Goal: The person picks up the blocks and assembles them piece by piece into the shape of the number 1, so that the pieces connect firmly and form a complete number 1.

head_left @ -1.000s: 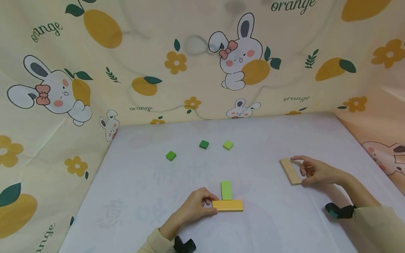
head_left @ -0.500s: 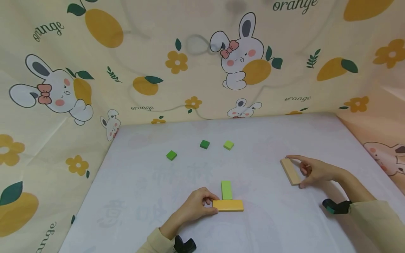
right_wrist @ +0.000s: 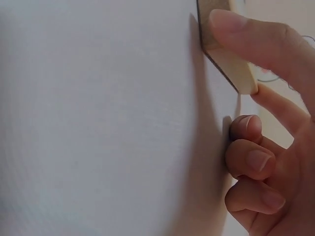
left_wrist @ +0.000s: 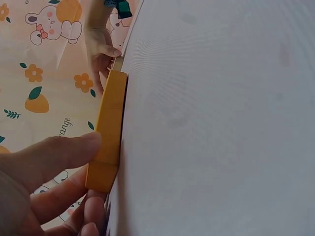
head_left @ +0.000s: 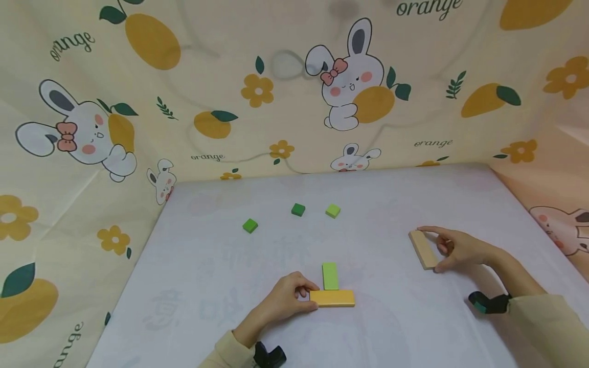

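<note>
In the head view my left hand [head_left: 286, 297] pinches the left end of a yellow rectangular block [head_left: 332, 298] between thumb and fingers. Its thumb lies on one long side of that block [left_wrist: 109, 132] in the left wrist view. A light green block [head_left: 330, 276] lies just beyond the yellow one, its near end against the long side, so the two form an upside-down T. Over at the right, my right hand [head_left: 466, 250] spans a plain wooden block [head_left: 423, 250] lengthwise. The thumb [right_wrist: 234, 24] is on its near end and the index finger reaches the far end; the other fingers are curled.
Three small green blocks lie farther back on the white table [head_left: 207, 266]: a mid green one [head_left: 250, 225], a dark green one [head_left: 298, 209] and a light green one [head_left: 333, 210]. A printed cloth [head_left: 184, 92] with rabbits and oranges rises behind the table and along its sides.
My right index finger has moved to the far end of the wooden block and the thumb has closed onto its near end. The left hand keeps its grip on the yellow block.
</note>
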`<state>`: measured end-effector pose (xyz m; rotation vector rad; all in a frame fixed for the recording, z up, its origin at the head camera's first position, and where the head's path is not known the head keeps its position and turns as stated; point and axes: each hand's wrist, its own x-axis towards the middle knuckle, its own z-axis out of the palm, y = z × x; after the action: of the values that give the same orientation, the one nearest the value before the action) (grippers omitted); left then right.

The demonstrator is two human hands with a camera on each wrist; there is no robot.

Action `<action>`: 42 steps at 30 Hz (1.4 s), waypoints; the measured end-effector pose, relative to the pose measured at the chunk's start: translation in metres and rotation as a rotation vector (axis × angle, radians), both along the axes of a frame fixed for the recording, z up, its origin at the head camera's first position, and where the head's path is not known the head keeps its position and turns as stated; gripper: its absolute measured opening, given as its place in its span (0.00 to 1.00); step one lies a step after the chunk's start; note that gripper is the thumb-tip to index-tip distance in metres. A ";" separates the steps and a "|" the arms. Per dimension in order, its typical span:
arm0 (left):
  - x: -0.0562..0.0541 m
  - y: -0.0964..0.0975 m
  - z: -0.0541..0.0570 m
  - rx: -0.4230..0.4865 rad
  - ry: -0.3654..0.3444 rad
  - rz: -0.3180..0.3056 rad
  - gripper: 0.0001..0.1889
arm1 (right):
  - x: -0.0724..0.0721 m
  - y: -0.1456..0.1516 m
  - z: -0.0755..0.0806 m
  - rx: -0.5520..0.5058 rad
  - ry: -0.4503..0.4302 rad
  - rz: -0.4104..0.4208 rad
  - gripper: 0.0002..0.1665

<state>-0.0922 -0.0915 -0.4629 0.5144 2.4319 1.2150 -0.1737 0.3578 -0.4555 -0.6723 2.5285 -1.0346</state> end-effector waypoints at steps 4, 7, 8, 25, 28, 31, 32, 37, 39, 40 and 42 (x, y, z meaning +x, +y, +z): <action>0.000 0.001 0.001 0.005 0.006 -0.007 0.14 | 0.003 -0.001 -0.004 -0.048 0.052 0.001 0.51; 0.001 0.001 0.001 0.014 0.017 -0.015 0.14 | 0.005 -0.003 -0.005 -0.074 0.067 -0.013 0.49; 0.001 0.001 0.001 0.016 0.021 -0.017 0.14 | 0.006 -0.004 -0.006 -0.079 0.064 -0.023 0.49; 0.001 0.001 0.000 -0.023 0.043 -0.002 0.14 | 0.014 -0.032 -0.003 -0.198 0.164 -0.030 0.50; 0.001 0.001 0.000 -0.022 0.045 -0.002 0.14 | 0.015 -0.038 -0.002 -0.214 0.161 -0.042 0.50; 0.001 0.001 -0.001 -0.003 0.042 -0.001 0.14 | 0.016 -0.043 -0.001 -0.216 0.162 -0.052 0.51; 0.001 0.001 -0.001 0.004 0.041 -0.001 0.14 | 0.016 -0.044 -0.001 -0.214 0.163 -0.057 0.51; 0.000 0.000 -0.002 0.045 0.045 -0.003 0.15 | 0.018 -0.051 -0.002 -0.188 0.164 -0.086 0.51; 0.000 -0.001 -0.003 0.053 0.045 -0.004 0.15 | 0.018 -0.054 -0.002 -0.183 0.165 -0.088 0.51; 0.000 -0.001 -0.002 0.056 0.045 -0.004 0.15 | 0.018 -0.055 -0.002 -0.181 0.169 -0.088 0.51; 0.000 -0.001 -0.002 0.058 0.044 -0.001 0.15 | 0.018 -0.058 -0.003 -0.184 0.172 -0.083 0.51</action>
<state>-0.0919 -0.0922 -0.4653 0.5646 2.4380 1.2900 -0.1556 0.2996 -0.4582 -0.7402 2.6488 -1.3033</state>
